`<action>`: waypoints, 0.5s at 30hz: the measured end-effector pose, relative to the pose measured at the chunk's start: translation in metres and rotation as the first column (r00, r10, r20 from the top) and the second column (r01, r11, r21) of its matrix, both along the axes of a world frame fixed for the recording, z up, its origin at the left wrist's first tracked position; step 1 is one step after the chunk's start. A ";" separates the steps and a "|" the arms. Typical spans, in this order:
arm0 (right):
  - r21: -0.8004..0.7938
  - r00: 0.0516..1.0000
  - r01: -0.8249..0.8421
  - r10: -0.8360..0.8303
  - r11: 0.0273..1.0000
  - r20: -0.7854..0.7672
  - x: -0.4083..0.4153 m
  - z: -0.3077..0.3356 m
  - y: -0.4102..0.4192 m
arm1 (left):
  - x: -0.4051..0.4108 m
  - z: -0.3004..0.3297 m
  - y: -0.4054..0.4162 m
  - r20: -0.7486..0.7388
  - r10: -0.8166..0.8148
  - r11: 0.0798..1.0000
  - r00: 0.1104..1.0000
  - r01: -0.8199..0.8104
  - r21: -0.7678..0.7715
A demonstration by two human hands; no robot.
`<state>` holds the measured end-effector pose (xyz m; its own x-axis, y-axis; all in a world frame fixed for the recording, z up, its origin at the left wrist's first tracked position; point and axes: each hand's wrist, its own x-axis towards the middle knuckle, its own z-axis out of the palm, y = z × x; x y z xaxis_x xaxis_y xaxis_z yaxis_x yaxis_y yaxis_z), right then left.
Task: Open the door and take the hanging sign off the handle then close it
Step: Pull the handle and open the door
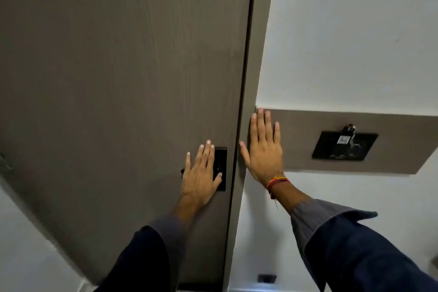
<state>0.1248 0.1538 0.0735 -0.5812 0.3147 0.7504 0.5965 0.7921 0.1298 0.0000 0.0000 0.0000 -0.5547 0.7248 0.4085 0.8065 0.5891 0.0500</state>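
A tall grey-brown door (pixel 123 73) fills the left and middle of the view and sits flush in its frame (pixel 251 59). A black lock plate (pixel 221 156) is mounted near the door's right edge, and a dark handle end (pixel 182 171) pokes out left of my left hand. My left hand (pixel 201 173) lies flat, fingers spread, over the plate and handle. My right hand (pixel 263 147) rests flat and open on the frame and the wall panel beside it. No hanging sign shows in view.
A grey-brown wall panel (pixel 355 123) to the right carries a black card-holder switch (pixel 344 146) with a key tag in it. White wall surrounds it. A small dark fitting (pixel 267 277) sits low on the wall near the floor.
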 end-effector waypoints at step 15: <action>0.015 0.998 0.063 -0.063 0.998 0.023 -0.014 -0.064 0.013 | 0.006 -0.055 0.025 0.324 0.105 0.928 0.940 -0.210 0.307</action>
